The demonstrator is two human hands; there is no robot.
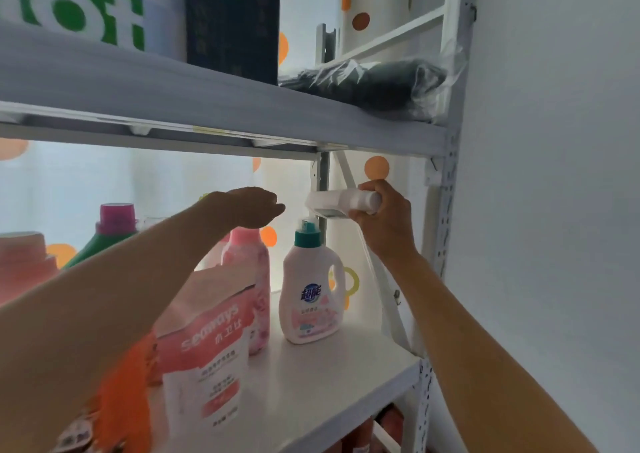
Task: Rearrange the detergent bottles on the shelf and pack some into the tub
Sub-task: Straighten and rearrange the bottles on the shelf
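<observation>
My right hand (382, 217) grips a small white bottle (341, 203), held sideways in the air above the shelf board (332, 376). Just below it stands a white detergent bottle with a teal cap (311, 300). My left hand (249, 206) reaches over a pink bottle (247, 262), fingers loosely bent and holding nothing. A pink and white refill pouch (207, 348) stands in front, near the shelf's edge. A green bottle with a magenta cap (110, 230) and a pink-capped container (24, 262) stand further left. No tub is in view.
The upper shelf (207, 102) hangs low over the bottles and carries a dark book (232, 26) and a dark bundle in clear plastic (374, 85). A white upright post (446, 210) and a wall close the right side. Orange packaging (128, 400) lies at the lower left.
</observation>
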